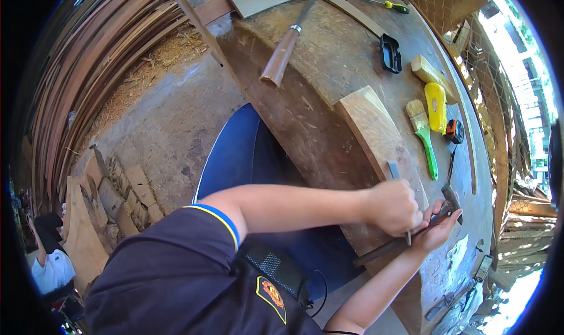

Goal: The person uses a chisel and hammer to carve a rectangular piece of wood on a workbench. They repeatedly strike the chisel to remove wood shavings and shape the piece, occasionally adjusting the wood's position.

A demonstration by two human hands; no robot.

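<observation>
My left hand [396, 207] is closed in a fist around a narrow metal chisel [393, 170]. Its flat blue-grey end sticks out above the fist, and a thin metal end shows below. Just to the right, my right hand [436, 228] cups a hammer [451, 196] close to its head, with the fingers partly hidden. The dark handle runs down and left past my left wrist. Under and beyond my left fist lies a thick pale wood block [373, 123] on the workbench [329, 59].
Right of the block lie a green-handled brush [424, 138], a yellow case [435, 108], a tape measure [455, 130] and a wood piece [433, 76]. Farther off are a wooden-handled tool [282, 59], a black tray [390, 53] and a screwdriver [397, 7]. Stacked boards [88, 82] stand left.
</observation>
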